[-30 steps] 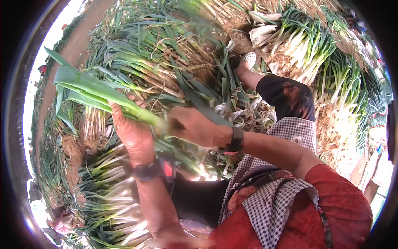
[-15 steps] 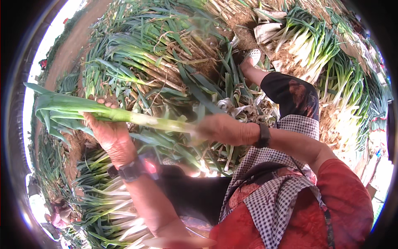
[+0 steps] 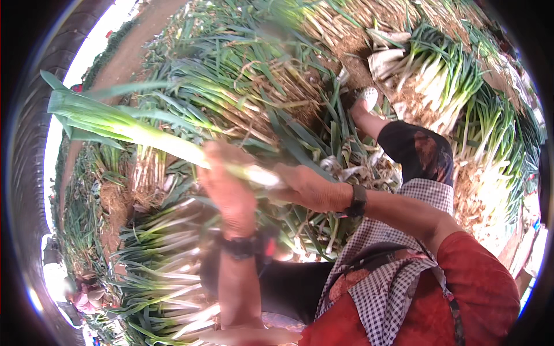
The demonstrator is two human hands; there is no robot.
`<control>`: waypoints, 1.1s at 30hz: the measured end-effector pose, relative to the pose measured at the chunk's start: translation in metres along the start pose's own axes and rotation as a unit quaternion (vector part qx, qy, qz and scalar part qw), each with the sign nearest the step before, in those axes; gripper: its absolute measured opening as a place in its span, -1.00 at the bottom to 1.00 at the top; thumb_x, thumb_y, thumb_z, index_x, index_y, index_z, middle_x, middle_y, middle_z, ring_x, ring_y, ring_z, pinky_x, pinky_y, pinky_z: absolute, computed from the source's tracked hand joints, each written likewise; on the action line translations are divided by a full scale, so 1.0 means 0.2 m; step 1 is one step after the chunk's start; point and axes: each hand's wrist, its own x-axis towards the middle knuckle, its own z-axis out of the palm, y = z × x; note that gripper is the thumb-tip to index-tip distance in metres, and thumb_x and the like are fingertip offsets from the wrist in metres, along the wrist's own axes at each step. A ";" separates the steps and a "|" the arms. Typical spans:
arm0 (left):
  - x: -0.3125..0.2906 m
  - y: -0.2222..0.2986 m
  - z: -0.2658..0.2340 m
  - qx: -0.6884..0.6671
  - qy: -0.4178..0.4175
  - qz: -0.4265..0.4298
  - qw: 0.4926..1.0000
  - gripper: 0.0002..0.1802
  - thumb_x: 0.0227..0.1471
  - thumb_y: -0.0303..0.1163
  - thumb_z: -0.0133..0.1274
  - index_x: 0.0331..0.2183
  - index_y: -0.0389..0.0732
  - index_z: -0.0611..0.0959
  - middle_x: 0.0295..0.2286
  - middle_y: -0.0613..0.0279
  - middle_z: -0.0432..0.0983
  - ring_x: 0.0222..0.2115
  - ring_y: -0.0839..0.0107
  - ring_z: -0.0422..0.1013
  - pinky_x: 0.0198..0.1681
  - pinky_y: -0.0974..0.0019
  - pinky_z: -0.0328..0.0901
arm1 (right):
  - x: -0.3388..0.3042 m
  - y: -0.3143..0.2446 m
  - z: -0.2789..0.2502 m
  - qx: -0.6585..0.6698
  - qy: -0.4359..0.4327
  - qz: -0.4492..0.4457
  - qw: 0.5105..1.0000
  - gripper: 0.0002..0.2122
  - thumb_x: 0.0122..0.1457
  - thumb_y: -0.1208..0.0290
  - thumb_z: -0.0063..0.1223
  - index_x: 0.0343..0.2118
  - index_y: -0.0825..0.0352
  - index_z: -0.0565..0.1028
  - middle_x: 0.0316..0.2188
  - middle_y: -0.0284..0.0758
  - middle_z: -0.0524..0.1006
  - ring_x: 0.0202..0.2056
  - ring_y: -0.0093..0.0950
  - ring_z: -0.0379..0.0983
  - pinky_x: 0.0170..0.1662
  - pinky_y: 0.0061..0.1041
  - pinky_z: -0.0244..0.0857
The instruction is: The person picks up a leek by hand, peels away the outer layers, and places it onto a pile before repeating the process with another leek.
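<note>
- Leek (image 3: 156, 138), one, long, green-leaved, pale at the base: held up in front of the person, above the ground heaps, not resting on anything visible.
- Long axis: slanted across the body, leafy end out to the far left and ahead, pale base end to the right and closer to the person.
- Left hand (image 3: 228, 184): closed around the lower stalk, leaves projecting well beyond it to the left; outline softened by blur.
- Right hand (image 3: 314, 187): just beside the left, at the pale base end, fingers curled inward; blur hid whether they gripped the stalk, its outer layer or nothing.
- Nearer hand, by end: right hand to the base, left hand to the leaves; a short bright length of stalk showed between the two.
- Wristbands, dark, two: left one (image 3: 239, 247) and right one (image 3: 358, 200), both clear of the leek.
- Row of pale-stalked leeks (image 3: 167, 271): laid at the person's left, white ends toward the body, leaves outward.
- Heap of brownish-stalked leeks (image 3: 231, 86): ahead of the hands, leaves mostly to the left.
- Bundles of leeks (image 3: 444, 63): ahead and to the right, well apart from the hands, beyond the outstretched leg (image 3: 418, 147).
</note>
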 end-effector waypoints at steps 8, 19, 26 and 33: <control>-0.04 0.00 0.13 0.173 0.067 0.082 0.979 -0.53 0.11 -0.37 0.07 0.03 -0.28 0.36 -0.27 0.18 0.47 -0.23 0.44 0.39 -0.10 0.31 0.30 | 0.06 -0.05 0.01 -0.084 0.153 0.007 0.985 -0.69 0.11 0.31 0.13 -0.25 0.39 0.28 -0.51 -0.04 0.46 -0.43 0.02 0.42 -0.43 -0.19 0.31; 0.14 0.10 0.01 0.258 0.144 0.195 0.935 -0.89 0.01 -0.52 0.18 -0.38 -0.24 0.56 -0.41 0.31 0.50 -0.37 0.56 0.41 -0.24 0.46 0.35 | 0.09 -0.04 0.04 -0.179 0.192 -0.067 0.962 -0.70 0.09 0.31 0.14 -0.27 0.36 0.28 -0.50 -0.11 0.43 -0.42 -0.11 0.44 -0.42 -0.25 0.30; -0.01 0.00 0.08 0.388 -0.083 0.144 0.907 -0.84 -0.07 -0.62 0.19 -0.38 -0.24 0.55 -0.44 0.34 0.46 -0.42 0.57 0.35 -0.34 0.48 0.28 | 0.08 -0.02 -0.06 -0.182 0.228 -0.031 0.956 -0.69 0.07 0.33 0.15 -0.25 0.36 0.29 -0.45 -0.12 0.44 -0.39 -0.11 0.45 -0.40 -0.26 0.31; 0.12 0.11 0.07 0.400 0.176 0.174 0.883 -0.70 -0.04 -0.52 0.22 -0.23 -0.25 0.51 -0.35 0.34 0.46 -0.35 0.57 0.36 -0.25 0.47 0.36 | 0.04 -0.04 0.02 -0.176 0.214 -0.055 0.959 -0.70 0.11 0.29 0.14 -0.26 0.39 0.33 -0.46 -0.10 0.43 -0.42 -0.11 0.43 -0.41 -0.28 0.32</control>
